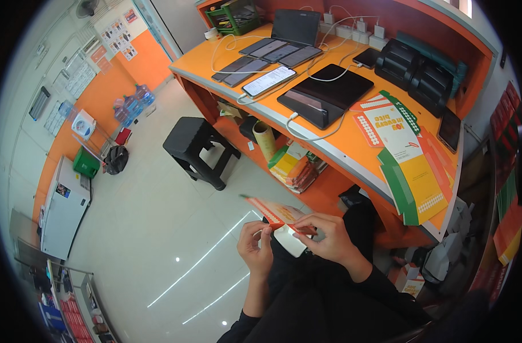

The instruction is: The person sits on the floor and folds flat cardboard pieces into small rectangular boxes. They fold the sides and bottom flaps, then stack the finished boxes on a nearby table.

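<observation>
Above my lap I hold a partly folded cardboard carton, orange-red and cream outside with a row of pale dots, its white inner side showing below. My left hand pinches its left edge between thumb and fingers. Opposite it, my right hand grips the right side, the thumb near the white flap. Part of the carton lies hidden behind my fingers. On the desk to the right, several flat carton blanks in green, yellow, orange and cream lie in an overlapping stack.
The orange desk carries a charging phone, tablets, other phones, cables, a black speaker-like device and a green basket. A black stool stands left of the desk. More cartons sit on the shelf below.
</observation>
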Motion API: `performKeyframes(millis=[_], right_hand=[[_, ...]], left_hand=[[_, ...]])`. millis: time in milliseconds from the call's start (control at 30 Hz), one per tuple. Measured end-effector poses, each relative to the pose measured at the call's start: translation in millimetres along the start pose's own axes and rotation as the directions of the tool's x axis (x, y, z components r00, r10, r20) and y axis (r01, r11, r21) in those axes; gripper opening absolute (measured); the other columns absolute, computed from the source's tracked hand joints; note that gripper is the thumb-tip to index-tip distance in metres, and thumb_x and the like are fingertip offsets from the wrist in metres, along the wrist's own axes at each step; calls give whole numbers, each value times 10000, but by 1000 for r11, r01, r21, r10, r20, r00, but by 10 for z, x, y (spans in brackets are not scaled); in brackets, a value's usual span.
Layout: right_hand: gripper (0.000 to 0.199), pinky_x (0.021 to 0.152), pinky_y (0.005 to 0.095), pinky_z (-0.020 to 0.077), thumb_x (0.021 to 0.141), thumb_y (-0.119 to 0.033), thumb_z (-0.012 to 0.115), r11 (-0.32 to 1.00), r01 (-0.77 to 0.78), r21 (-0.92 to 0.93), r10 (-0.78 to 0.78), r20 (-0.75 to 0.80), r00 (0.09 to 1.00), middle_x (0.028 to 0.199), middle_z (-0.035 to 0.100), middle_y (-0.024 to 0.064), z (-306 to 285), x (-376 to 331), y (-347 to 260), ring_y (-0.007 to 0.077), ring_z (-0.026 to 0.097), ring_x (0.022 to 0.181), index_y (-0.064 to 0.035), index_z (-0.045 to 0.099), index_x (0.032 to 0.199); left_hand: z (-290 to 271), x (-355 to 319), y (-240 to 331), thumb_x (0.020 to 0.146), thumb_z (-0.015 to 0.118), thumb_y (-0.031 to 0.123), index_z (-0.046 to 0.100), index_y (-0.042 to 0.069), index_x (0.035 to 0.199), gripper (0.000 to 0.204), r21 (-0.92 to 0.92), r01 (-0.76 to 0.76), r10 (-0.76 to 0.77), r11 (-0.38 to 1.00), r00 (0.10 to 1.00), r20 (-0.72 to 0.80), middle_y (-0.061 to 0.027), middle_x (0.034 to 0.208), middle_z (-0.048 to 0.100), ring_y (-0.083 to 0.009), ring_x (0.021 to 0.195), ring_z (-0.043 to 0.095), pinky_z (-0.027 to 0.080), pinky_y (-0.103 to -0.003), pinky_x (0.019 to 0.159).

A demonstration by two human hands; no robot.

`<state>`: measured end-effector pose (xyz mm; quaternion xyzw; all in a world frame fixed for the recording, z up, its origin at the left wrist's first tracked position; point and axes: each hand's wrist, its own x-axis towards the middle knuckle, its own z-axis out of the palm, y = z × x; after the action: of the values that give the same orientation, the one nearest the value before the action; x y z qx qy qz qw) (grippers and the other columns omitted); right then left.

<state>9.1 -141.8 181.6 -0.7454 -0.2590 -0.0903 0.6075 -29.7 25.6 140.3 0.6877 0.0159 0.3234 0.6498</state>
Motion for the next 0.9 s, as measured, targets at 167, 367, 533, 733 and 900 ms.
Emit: performKeyframes(millis=[167,367,533,733,900], right_hand=[[110,646,252,561,795,-55,748,986,-149,75,155,-76,985,849,713,116,-5,-60,135,177,715,788,28,685,829],[70,742,271,576,853,-16,668,933,-261,247,261,32,965,901,714,126,5,-51,41,181,707,839,52,675,870],[110,785,273,567,882,0,618,922,-258,289,257,42,966,983,697,125,91,-92,147,178,694,899,53,647,975],[82,726,281,550,885,-7,609,949,-187,252,189,15,982,930,673,103,95,-41,173,166,680,854,31,624,956],[84,680,304,534,850,-12,640,998,-33,-58,28,-83,996,886,663,122,155,-11,205,238,680,807,9,616,928]], left_hand=[[3,-28,-51,885,632,-6,617,-47,954,82,15,53,-54,999,993,101,-122,951,634,-174,810,656,537,-252,641],[73,-255,-135,843,666,-51,630,-64,959,123,-122,194,-186,973,980,73,-123,932,664,-192,818,683,574,-299,755],[176,-317,-160,852,630,-84,624,-59,981,131,-276,247,-245,929,969,43,-118,961,659,-213,938,662,584,-358,839],[124,-302,-258,831,664,-68,636,-61,927,99,6,42,-42,999,999,-27,-123,947,656,-188,871,657,550,-295,789],[87,-377,-279,780,728,-24,663,-30,869,110,143,-60,64,988,998,-24,-116,853,684,-181,768,666,504,-260,688]])
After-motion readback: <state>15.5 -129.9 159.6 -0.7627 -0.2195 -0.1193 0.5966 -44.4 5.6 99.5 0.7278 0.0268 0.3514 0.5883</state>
